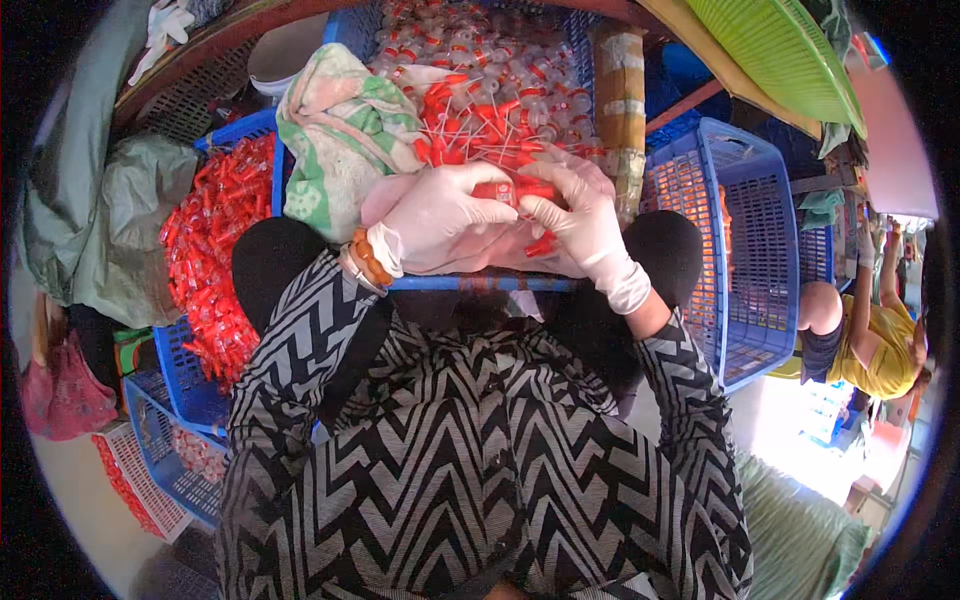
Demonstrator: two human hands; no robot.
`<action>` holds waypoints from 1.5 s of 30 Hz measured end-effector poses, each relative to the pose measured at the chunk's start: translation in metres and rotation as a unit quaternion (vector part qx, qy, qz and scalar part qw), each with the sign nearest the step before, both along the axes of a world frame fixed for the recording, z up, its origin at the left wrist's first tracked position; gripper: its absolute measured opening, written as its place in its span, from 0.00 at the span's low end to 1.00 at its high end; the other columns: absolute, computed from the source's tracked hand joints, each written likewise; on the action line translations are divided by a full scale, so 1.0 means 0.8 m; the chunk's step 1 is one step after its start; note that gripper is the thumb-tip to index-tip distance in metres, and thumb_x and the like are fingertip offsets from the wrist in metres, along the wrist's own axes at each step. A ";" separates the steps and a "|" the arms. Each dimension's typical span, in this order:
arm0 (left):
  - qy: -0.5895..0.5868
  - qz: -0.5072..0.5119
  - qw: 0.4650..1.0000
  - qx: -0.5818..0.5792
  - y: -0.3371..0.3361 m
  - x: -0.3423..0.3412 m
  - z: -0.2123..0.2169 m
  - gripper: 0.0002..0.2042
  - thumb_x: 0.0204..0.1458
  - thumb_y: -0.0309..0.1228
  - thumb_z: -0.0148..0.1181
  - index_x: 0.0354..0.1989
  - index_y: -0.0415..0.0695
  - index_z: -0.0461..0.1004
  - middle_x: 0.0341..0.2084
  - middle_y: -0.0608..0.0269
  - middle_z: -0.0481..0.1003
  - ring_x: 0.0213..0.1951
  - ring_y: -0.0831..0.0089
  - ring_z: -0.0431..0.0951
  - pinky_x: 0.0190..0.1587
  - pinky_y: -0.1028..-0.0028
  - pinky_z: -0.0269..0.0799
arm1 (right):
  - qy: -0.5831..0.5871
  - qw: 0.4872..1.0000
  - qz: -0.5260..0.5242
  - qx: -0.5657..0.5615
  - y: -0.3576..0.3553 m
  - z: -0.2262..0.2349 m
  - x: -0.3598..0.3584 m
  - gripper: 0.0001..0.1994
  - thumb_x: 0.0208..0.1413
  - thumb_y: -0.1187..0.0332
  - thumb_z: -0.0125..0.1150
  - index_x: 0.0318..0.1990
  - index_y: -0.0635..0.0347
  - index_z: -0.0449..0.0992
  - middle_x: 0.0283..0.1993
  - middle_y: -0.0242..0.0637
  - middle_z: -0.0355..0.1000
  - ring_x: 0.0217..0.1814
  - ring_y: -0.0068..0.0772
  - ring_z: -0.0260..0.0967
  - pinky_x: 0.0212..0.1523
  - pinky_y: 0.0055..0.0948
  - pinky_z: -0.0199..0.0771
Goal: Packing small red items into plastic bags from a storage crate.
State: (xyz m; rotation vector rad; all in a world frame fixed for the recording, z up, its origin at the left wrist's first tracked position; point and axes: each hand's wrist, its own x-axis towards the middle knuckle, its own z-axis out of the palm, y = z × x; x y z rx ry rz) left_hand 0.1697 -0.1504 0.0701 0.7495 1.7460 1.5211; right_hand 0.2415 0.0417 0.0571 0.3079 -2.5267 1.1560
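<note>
My left hand (pixel 440 208), in a white glove, is closed round a small red-labelled bottle (pixel 497 193), held sideways over my lap. My right hand (pixel 588 222), gloved too, pinches the red cap (pixel 535 188) at the bottle's right end. Whether the cap is seated fully on the bottle cannot be made out. Just beyond my fingers lies a pile of red caps with thin white tubes (pixel 478 122). Clear small bottles with red bands (pixel 485 48) fill the blue crate behind them. Pinkish cloth (pixel 455 250) lies under my hands.
On the left, a blue crate (pixel 190 385) holds many red-capped bottles (pixel 215 250). A green-and-white towel (pixel 340 140) drapes by the pile. Blue baskets (pixel 755 270) stand at right, beside a taped cardboard post (pixel 618 110). Another person in a yellow shirt (pixel 885 345) is far right.
</note>
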 end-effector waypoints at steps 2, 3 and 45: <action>0.025 0.001 0.993 -0.119 -0.010 0.005 0.004 0.10 0.41 0.26 0.60 0.36 0.46 0.77 0.40 0.62 0.73 0.33 0.69 0.76 0.33 0.74 0.72 | -0.247 0.948 -0.018 -0.202 -0.006 -0.013 0.007 0.12 0.54 0.66 0.61 0.42 0.62 0.75 0.26 0.31 0.72 0.22 0.19 0.69 0.25 0.20 0.70; 0.213 0.028 0.973 -0.082 -0.017 0.006 -0.022 0.11 0.41 0.26 0.61 0.36 0.45 0.76 0.39 0.61 0.73 0.32 0.67 0.76 0.33 0.72 0.72 | -0.286 0.936 -0.012 -0.204 -0.017 -0.002 0.007 0.12 0.57 0.61 0.57 0.36 0.62 0.75 0.20 0.29 0.67 0.19 0.20 0.66 0.21 0.20 0.66; 0.425 0.064 0.742 -0.515 0.046 -0.259 -0.108 0.14 0.47 0.30 0.48 0.41 0.44 0.76 0.41 0.47 0.75 0.45 0.53 0.75 0.47 0.58 0.70 | -0.041 0.932 0.130 0.336 0.029 -0.095 -0.148 0.07 0.40 0.71 0.58 0.30 0.59 0.75 0.35 0.43 0.73 0.38 0.47 0.71 0.40 0.41 0.71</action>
